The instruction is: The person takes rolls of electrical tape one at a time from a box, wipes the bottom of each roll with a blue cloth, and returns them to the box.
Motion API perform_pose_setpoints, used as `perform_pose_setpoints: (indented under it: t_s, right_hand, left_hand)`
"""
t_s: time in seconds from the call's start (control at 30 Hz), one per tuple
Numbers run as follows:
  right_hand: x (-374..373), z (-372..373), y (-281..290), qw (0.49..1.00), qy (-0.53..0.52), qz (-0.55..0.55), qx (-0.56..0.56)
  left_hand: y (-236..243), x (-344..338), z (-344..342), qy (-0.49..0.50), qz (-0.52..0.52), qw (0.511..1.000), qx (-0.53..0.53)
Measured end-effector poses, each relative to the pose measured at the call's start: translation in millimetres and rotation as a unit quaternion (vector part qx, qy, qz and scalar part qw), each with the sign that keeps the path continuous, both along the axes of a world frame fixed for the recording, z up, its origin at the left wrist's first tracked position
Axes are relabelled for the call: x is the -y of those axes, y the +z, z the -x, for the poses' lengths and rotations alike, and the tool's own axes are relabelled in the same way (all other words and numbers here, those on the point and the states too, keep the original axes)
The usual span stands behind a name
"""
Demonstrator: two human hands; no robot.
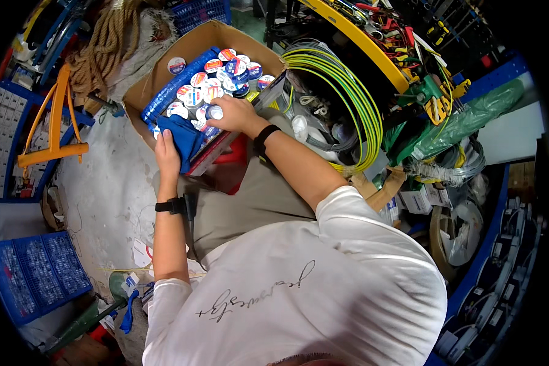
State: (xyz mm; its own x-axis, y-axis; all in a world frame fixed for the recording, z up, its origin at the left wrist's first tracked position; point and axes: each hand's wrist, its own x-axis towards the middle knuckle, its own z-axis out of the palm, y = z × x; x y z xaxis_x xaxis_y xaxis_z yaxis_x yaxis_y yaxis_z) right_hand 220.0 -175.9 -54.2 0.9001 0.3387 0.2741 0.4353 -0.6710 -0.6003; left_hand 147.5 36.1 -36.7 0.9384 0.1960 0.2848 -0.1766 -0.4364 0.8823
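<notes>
A cardboard box (183,46) full of small round rolls with printed labels, which look like electrical tape, stands in front of me. My left hand (168,154) grips a blue cloth (183,135) at the near left corner of the box. In my right hand (236,114), at the near side of the box, is a small tape roll (215,112) pinched between thumb and fingers. A row of blue-wrapped rolls (180,85) runs along the left inside wall. My right fingers partly hide the rolls beneath them.
Right of the box lies a big coil of yellow-green cable (372,116). An orange metal frame (53,134) stands at left, with brown rope (107,49) behind it. Blue bins (39,274) sit lower left. A yellow-edged rack (366,39) holds tools at upper right.
</notes>
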Motion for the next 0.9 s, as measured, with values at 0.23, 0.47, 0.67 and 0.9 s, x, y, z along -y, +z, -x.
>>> perform_pose_setpoints:
  t_s: [0.23,0.47,0.67,0.9]
  right_hand:
    - [-0.2,2.0,8.0,1.000,0.007,0.010,-0.018]
    - [-0.5,0.6,2.1,1.000,0.014,-0.009,0.000]
    - [-0.7,4.7,8.2,1.000,0.002,0.000,-0.023]
    - [0.2,3.3,6.7,1.000,0.013,-0.010,-0.006]
  left_hand:
    - [9.1,6.3,6.3,-0.002,0.029,1.000,0.006]
    - [8.7,2.3,8.8,-0.004,0.035,0.999,-0.022]
    - [16.5,7.8,12.1,-0.010,0.044,0.999,-0.010]
    - [6.9,4.5,6.4,-0.005,0.045,0.999,0.006]
